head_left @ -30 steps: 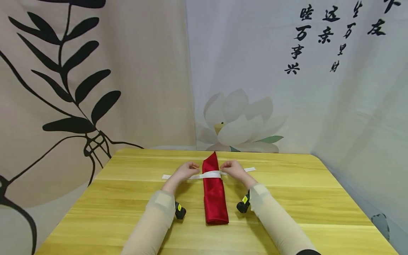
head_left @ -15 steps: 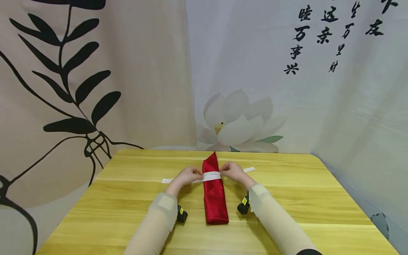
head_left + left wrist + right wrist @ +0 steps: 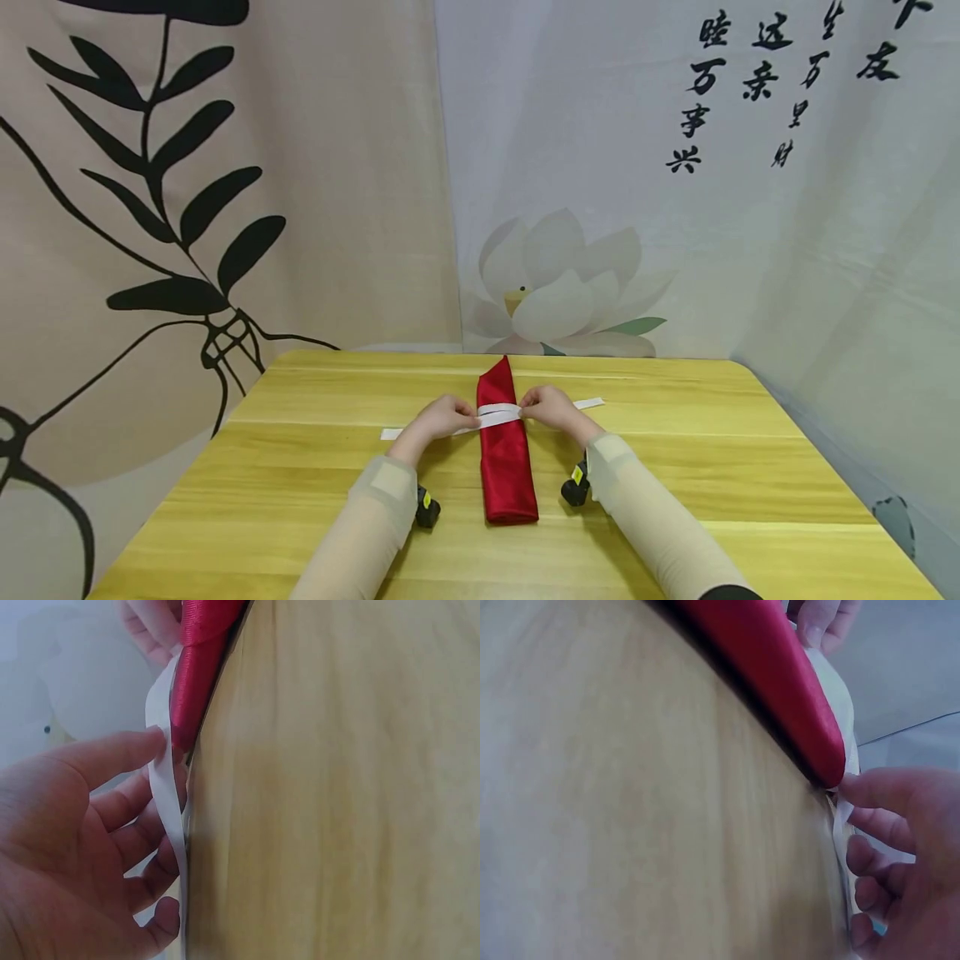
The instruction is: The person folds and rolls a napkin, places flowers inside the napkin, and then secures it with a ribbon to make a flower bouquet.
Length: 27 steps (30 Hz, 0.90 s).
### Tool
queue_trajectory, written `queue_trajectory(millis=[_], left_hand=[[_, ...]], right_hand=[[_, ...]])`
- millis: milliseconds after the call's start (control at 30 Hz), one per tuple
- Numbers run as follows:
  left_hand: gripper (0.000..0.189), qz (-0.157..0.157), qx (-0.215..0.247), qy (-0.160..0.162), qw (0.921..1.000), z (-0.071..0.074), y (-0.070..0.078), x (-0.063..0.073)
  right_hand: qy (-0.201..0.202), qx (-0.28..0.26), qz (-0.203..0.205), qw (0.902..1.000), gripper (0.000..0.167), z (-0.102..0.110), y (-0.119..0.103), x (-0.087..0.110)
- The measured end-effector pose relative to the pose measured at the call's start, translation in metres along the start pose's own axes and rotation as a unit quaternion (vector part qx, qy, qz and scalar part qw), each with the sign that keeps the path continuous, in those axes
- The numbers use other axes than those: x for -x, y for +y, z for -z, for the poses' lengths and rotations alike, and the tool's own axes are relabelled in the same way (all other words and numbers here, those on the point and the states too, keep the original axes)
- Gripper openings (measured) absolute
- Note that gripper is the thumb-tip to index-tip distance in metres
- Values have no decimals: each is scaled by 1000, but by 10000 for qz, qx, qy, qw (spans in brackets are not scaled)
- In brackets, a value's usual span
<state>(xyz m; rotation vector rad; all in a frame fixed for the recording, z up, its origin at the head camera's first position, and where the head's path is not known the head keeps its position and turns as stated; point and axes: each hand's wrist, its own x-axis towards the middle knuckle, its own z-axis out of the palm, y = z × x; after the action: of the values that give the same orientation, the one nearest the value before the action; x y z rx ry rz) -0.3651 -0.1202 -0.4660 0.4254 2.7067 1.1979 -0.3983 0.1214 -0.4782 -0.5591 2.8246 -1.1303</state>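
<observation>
A folded roll of shiny red cloth (image 3: 507, 479) lies lengthwise on the table, pointed at its far end. White ribbon (image 3: 495, 419) crosses it in two strands, the lower one slanting toward the left. At the cloth's left edge, my left hand (image 3: 441, 419) pinches the ribbon; in the left wrist view the thumb presses the white band (image 3: 166, 780) against the fingers. My right hand (image 3: 555, 408) pinches the ribbon at the right edge, its thumb against the red roll (image 3: 780, 690) in the right wrist view. Loose ribbon ends reach out past both hands.
The yellow wooden table (image 3: 675, 475) spreads around the cloth. Black wrist cameras hang under the left sleeve (image 3: 367, 517) and the right sleeve (image 3: 652, 508). Behind the far edge hangs a printed cloth backdrop (image 3: 360, 167) with leaves, a lotus and writing.
My left hand has moved right and slightly nearer, reaching the cloth's edge. The ribbon's lower strand now slants down to the left, apart from the upper one. My right hand has barely shifted.
</observation>
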Motion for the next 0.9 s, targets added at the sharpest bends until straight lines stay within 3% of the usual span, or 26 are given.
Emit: queue_trajectory(millis=[300, 633, 900], left_hand=[[14, 58, -25, -13, 10000, 1, 1, -1], [12, 107, 118, -12, 9999, -4, 1, -4], [8, 93, 419, -168, 9989, -3, -6, -7]], right_hand=[[-169, -330, -70, 9993, 8, 5, -3, 6], [51, -997, -234, 9947, 15, 1, -2, 8], [390, -1167, -585, 9907, 23, -2, 1, 10]])
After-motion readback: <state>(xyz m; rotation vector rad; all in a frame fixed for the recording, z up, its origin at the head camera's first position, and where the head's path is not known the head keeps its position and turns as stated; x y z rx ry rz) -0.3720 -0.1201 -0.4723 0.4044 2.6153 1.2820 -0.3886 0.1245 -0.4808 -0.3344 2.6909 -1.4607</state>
